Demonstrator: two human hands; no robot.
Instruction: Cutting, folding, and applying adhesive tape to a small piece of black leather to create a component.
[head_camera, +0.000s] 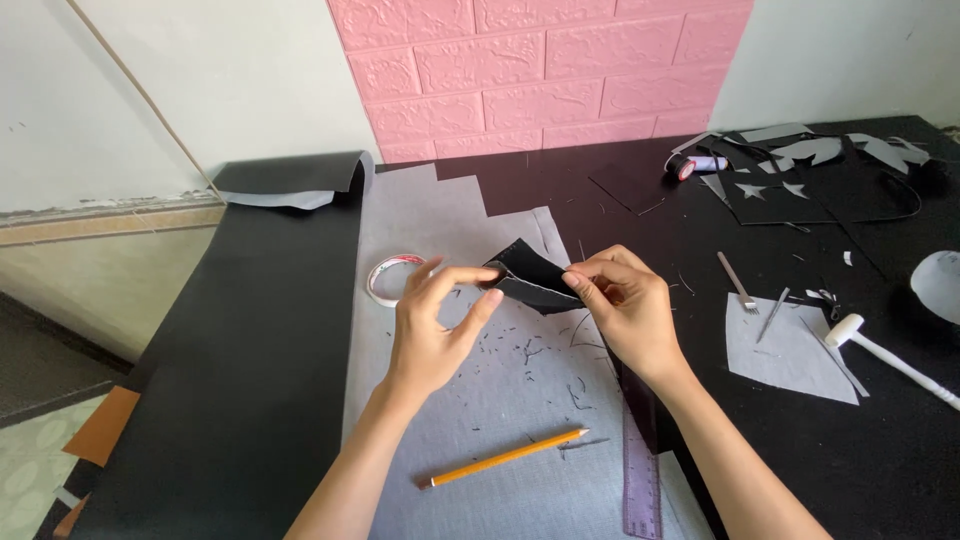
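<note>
Both hands hold a small folded piece of black material (530, 277) with a pale edge, lifted a little above a grey sheet (450, 400). My left hand (430, 325) pinches its left end between thumb and fingers. My right hand (620, 305) grips its right end. A roll of clear tape (385, 278) lies just left of my left hand. Small black trimmings are scattered on the grey sheet below the hands.
A yellow pencil (505, 457) and a purple ruler (641, 470) lie near the front. On the black table at right are a pronged metal tool (738, 282), an awl (771, 315), a white mallet (890, 358), a grey offcut (790, 355), black and grey scraps (810, 170) and a thread spool (695, 165).
</note>
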